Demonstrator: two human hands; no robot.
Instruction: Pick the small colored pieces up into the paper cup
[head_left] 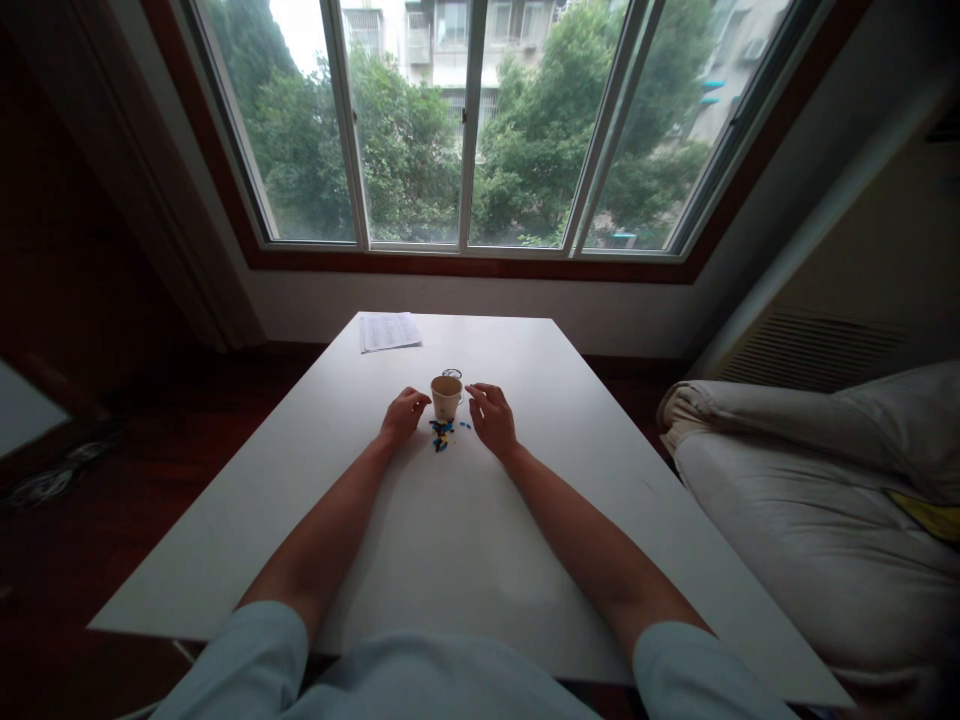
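A pale paper cup (pixel 445 400) stands upright on the white table, its mouth facing up. Just left of it is my left hand (pixel 405 413), fingers loosely bent and fingertips close to the cup's side; I cannot tell whether they touch it. On the other side, my right hand (pixel 491 418) is open, with its index finger stretched toward the cup's handle. Nothing shows in either hand. Small blue, yellow and dark pieces (pixel 441 436) lie in a loose pile in front of the cup. A few blue bits (pixel 466 425) lie apart, near my right hand. What the cup holds is hidden.
A thin black-lined ring-like object (pixel 451 373) lies behind the cup. Printed paper sheets (pixel 390 331) rest at the far left of the white table (pixel 450 560). A light-covered sofa (pixel 810 500) is on the right. Beyond the table is a window (pixel 465 130).
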